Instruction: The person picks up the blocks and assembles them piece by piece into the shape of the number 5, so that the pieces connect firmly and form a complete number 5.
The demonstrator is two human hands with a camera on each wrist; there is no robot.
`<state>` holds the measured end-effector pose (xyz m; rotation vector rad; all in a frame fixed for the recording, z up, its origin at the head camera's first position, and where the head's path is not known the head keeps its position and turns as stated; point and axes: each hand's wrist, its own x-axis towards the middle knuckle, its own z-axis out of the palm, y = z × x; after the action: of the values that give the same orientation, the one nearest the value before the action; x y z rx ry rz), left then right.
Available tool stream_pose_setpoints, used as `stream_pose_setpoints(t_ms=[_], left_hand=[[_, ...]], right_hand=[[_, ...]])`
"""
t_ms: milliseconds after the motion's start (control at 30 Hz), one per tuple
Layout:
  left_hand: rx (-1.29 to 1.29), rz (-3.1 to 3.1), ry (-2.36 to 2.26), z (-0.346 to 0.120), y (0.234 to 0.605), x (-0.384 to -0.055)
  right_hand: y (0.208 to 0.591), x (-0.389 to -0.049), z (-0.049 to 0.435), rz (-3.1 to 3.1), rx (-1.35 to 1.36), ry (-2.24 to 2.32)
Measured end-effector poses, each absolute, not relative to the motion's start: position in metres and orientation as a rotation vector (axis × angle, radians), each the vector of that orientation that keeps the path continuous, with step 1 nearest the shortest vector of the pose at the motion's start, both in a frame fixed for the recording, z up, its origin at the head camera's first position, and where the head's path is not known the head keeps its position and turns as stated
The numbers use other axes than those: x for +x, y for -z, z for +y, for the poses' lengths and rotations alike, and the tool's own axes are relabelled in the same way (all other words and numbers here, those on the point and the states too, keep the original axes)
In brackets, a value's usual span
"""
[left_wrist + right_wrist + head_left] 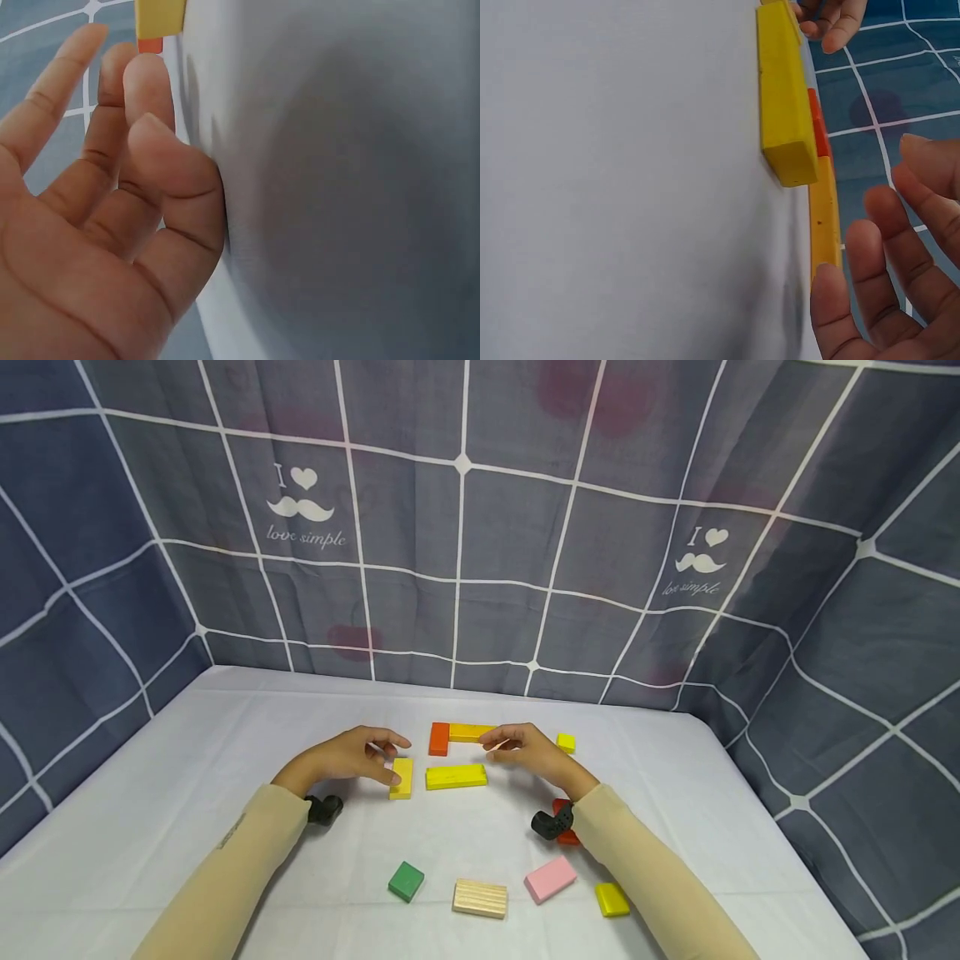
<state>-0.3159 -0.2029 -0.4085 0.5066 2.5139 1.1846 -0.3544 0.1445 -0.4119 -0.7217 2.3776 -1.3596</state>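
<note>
head: left hand [345,757] and right hand [536,755], grip slack, empty, flank a yellow bar [456,777].

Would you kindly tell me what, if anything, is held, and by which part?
Nothing; the left hand is near a yellow block, the right hand near an orange block.

We see a red-orange block [438,739] and an amber bar [462,733]; a bright yellow bar [456,777], a softer yellow block [402,778], a small yellow cube [566,743] and a mustard-yellow tile [612,900]; we find a green block [406,882], a pink block [551,880], a red block [568,838] and a pale wooden block [480,898] with lengthwise stripes; our table [697,793] is white; the blue-grey curtain [412,510] carries a white grid, white hearts, moustaches and lettering, plus faint red patches; the sleeves [225,868] are beige, the wrist cameras [324,810] black.
</note>
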Motion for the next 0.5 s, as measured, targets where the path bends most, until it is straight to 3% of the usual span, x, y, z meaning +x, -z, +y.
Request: stream_pose_setpoints(t_ms=[500], left_hand=[[0.503, 2.618, -1.078, -0.1988, 0.4119, -0.3056]], right_hand=[[0.4200, -0.3533, 0.1416, 2.302, -0.729, 1.343]])
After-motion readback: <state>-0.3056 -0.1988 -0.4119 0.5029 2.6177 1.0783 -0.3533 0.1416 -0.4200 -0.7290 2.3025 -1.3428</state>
